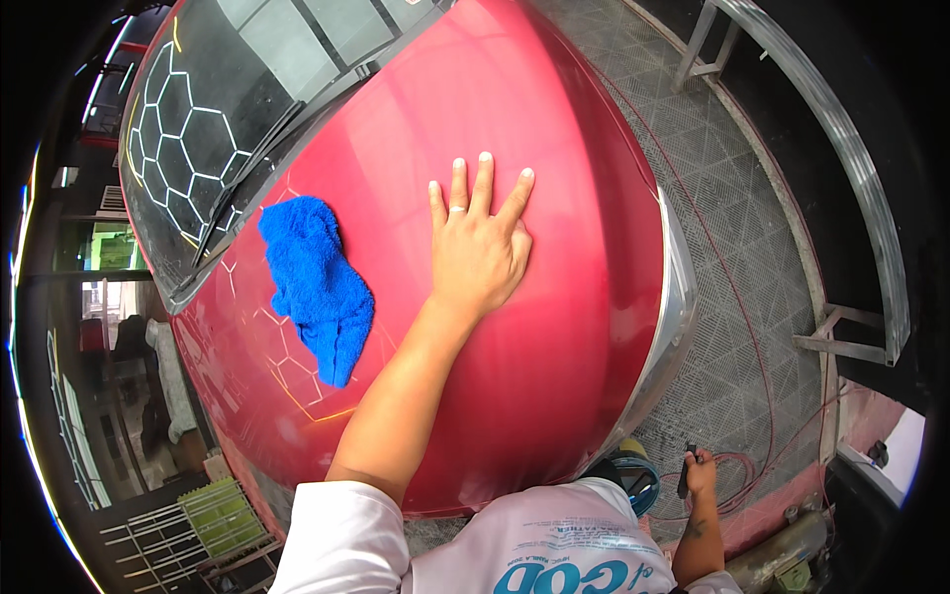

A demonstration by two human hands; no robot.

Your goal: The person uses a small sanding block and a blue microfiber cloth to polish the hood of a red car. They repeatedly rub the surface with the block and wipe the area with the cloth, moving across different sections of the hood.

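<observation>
My left hand (pixel 477 247) lies flat on the glossy red car hood (pixel 534 386), fingers spread and a ring on one of them. Nothing is held in it. To its left, a crumpled blue microfiber towel (pixel 315 282) rests on the hood, apart from the hand. Low at the right, beside the car's front, my right hand (pixel 702 473) is closed around a slim black object (pixel 684 477). Its exact kind is too small to make out.
The windshield (pixel 198 119) with its wiper (pixel 247 173) lies at the upper left. A metal bench-like frame (pixel 841 129) stands at the right. Thin red hose (pixel 737 297) runs over the textured grey floor (pixel 693 129), with coils near my right hand. Blue coiled hose (pixel 641 480) sits beside me.
</observation>
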